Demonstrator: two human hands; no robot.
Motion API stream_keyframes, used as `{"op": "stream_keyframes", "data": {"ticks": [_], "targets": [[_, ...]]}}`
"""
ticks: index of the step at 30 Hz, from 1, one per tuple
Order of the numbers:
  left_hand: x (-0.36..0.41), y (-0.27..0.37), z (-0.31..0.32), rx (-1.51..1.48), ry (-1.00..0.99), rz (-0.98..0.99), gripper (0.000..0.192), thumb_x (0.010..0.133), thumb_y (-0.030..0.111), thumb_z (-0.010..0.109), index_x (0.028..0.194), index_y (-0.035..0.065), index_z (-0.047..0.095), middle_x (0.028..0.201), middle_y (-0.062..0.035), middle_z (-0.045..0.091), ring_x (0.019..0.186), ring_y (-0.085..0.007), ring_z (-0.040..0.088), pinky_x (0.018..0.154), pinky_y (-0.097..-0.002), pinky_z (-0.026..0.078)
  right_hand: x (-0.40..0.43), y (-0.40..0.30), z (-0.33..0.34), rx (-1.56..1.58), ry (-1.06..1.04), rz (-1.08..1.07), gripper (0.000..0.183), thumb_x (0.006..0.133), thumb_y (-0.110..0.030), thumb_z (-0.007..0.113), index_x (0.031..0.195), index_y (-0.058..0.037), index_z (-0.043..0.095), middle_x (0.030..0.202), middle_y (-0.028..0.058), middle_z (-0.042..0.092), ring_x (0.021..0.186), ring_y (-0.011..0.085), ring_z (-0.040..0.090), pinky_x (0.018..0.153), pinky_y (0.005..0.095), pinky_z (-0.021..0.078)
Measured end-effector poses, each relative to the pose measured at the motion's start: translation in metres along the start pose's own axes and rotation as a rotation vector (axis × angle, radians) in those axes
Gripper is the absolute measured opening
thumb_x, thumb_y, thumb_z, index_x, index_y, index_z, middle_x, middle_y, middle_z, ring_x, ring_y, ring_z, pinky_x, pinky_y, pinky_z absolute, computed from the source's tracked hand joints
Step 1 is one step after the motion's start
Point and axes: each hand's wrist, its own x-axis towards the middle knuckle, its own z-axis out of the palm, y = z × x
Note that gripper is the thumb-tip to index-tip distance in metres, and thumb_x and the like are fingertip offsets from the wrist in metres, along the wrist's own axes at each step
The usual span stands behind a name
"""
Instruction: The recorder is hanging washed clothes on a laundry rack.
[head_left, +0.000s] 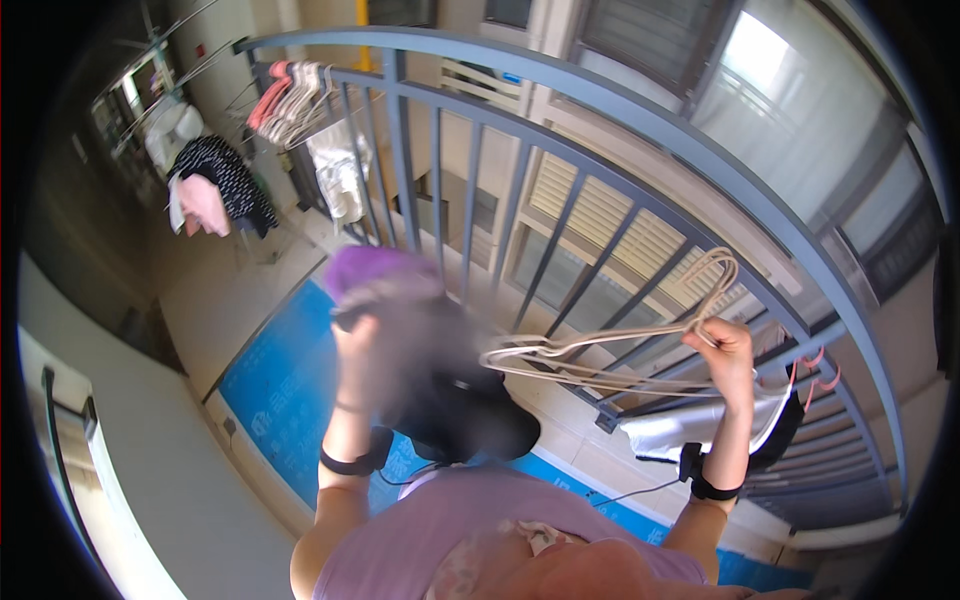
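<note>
My left hand (354, 337) grips a bundle of clothing, with a purple garment (382, 271) at the top and dark clothing (457, 390) hanging down in front of my body. Blur hides how these pieces are folded together. In my right hand (726, 352) are several beige clothes hangers (585, 346), held near their hooks beside the railing. Their shoulders point left, towards the dark clothing. A black wrist strap (716, 486) with a small device is on each forearm.
A blue-grey metal railing (622, 191) curves along the balcony. White and coral hangers (296, 101) and a white garment (341, 172) hang at its left end. More laundry (217, 184) hangs farther left. White clothing (697, 424) hangs low at right. Blue sheeting (277, 390) covers the floor.
</note>
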Motion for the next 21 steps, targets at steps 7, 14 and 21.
{"op": "stream_keyframes", "data": {"ticks": [7, 14, 21], "targets": [[-0.059, 0.019, -0.132, 0.228, 0.501, 0.314, 0.052, 0.083, 0.032, 0.059, 0.12, -0.0005, 0.042, 0.113, -0.0149, 0.053, 0.104, -0.0279, 0.054, 0.092, -0.0408, 0.043, 0.018, 0.033, 0.084, 0.662, -0.523, 0.345, 0.023, 0.088, -0.027, 0.053, 0.078, -0.0057, 0.053, 0.059, -0.0034, 0.046, 0.049, 0.004, 0.033, 0.045, 0.0204, 0.0227], [-0.082, 0.064, -0.203, 0.594, 0.627, 0.197, 0.051, 0.08, 0.028, 0.064, 0.117, -0.0015, 0.046, 0.114, -0.0165, 0.053, 0.102, -0.0264, 0.054, 0.091, -0.0385, 0.042, 0.081, -0.036, 0.257, 1.021, -1.045, 0.38, 0.013, 0.092, -0.019, 0.04, 0.098, -0.0077, 0.041, 0.084, 0.015, 0.061, 0.067, 0.0237, 0.064, 0.059, 0.0322, 0.0535], [-0.092, 0.116, -0.308, 0.674, 0.817, 0.285, 0.051, 0.082, 0.028, 0.061, 0.118, -0.004, 0.046, 0.113, -0.0154, 0.054, 0.101, -0.025, 0.054, 0.092, -0.0382, 0.041, 0.18, -0.147, 0.385, 1.292, -1.022, 0.278, 0.02, 0.092, -0.016, 0.04, 0.11, -0.0085, 0.038, 0.096, 0.019, 0.059, 0.075, 0.0247, 0.065, 0.057, 0.0351, 0.0572]]}}
